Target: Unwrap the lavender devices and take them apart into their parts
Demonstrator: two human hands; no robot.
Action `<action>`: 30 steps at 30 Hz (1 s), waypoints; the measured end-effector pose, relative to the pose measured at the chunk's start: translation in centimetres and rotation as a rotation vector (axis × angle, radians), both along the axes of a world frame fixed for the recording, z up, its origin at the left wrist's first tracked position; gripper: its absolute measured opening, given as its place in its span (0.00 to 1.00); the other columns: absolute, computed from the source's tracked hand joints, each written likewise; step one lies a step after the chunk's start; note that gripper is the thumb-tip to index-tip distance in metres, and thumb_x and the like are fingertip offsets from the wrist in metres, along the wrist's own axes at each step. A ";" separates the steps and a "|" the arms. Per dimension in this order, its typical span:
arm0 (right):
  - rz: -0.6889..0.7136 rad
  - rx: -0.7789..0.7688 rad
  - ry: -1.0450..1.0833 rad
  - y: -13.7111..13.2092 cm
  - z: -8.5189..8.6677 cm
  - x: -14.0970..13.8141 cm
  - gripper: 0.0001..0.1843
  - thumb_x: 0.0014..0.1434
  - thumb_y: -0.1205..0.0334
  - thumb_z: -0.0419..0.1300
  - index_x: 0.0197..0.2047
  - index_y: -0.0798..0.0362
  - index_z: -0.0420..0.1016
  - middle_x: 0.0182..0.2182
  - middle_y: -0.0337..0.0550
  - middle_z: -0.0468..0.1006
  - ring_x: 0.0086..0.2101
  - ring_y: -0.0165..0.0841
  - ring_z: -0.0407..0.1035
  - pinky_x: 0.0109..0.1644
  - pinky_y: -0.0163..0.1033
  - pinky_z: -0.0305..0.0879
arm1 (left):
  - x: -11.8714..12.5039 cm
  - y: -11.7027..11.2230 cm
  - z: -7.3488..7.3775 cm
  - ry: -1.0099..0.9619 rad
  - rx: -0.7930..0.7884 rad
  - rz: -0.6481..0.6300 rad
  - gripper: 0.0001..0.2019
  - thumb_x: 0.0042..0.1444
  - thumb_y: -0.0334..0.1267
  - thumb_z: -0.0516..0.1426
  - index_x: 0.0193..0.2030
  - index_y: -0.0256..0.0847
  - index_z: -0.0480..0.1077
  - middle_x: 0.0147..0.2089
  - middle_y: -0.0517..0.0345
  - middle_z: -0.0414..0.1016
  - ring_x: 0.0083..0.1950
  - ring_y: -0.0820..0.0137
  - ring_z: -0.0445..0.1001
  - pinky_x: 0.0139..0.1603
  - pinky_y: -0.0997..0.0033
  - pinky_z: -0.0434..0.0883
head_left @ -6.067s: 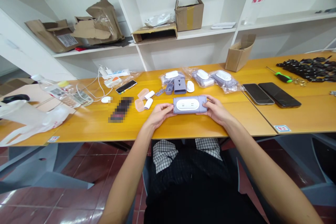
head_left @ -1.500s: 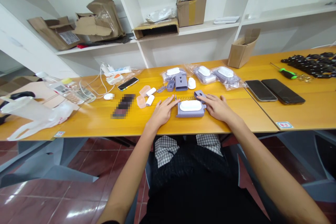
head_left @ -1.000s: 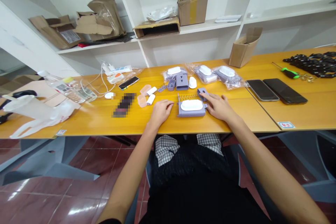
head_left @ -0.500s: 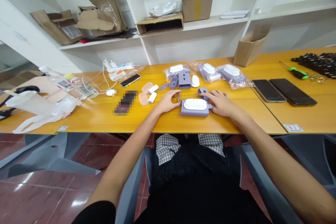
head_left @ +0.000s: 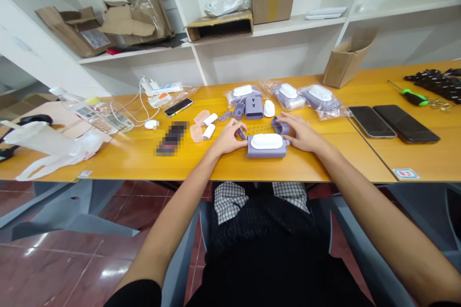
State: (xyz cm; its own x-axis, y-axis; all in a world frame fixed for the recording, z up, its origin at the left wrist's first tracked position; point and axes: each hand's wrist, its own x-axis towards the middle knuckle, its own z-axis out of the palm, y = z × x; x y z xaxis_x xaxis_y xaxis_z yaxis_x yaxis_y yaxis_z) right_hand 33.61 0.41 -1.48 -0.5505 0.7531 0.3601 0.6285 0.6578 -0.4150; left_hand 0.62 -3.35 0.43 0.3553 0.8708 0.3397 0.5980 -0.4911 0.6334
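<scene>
Wooden table (head_left: 118, 163), purple case (head_left: 266, 152) on it, bagged units (head_left: 288, 92), dark phones (head_left: 406, 123), screwdriver (head_left: 414, 98)

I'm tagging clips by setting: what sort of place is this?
Probably a small workroom: bagged purple-and-white devices and a screwdriver lie on a long table, with opened cardboard boxes on white shelves behind.

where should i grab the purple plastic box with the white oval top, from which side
Probably the two short ends of the purple box, left hand from the left, right hand from the right. Its long side faces the person, and a coiled metal spring stretches behind it, so the ends seem handiest, though a purple tab juts from the right one.
</scene>
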 end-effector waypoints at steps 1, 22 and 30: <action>0.014 -0.001 0.019 0.1 -0.1 0.1 0.29 0.66 0.53 0.62 0.70 0.42 0.69 0.75 0.54 0.64 0.72 0.59 0.60 0.69 0.73 0.60 | 0.0 0.0 0.0 -0.006 0.001 0.000 0.15 0.51 0.35 0.68 0.43 0.43 0.71 0.45 0.60 0.64 0.39 0.68 0.70 0.48 0.64 0.73; -0.216 0.071 0.129 0.2 0.1 1.3 0.26 0.63 0.43 0.65 0.59 0.47 0.72 0.62 0.56 0.79 0.61 0.60 0.72 0.63 0.66 0.65 | -2.4 0.0 0.5 -0.094 0.132 0.152 0.13 0.54 0.34 0.61 0.38 0.45 0.60 0.41 0.60 0.66 0.38 0.67 0.68 0.37 0.67 0.68; -0.157 -0.035 0.020 1.0 0.1 -1.9 0.23 0.61 0.41 0.65 0.51 0.48 0.74 0.50 0.54 0.85 0.52 0.60 0.78 0.60 0.68 0.63 | -1.8 -0.2 -0.1 -0.019 0.142 0.158 0.12 0.58 0.35 0.63 0.48 0.43 0.70 0.54 0.52 0.70 0.46 0.65 0.74 0.50 0.62 0.77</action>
State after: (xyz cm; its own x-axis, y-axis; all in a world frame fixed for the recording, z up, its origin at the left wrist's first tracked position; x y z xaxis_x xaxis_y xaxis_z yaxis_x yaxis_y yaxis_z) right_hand 31.72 1.39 -1.35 -0.4176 0.8417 0.3422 0.7139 0.5369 -0.4495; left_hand -1.14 -3.51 0.36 0.2104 0.8580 0.4686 0.6631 -0.4774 0.5765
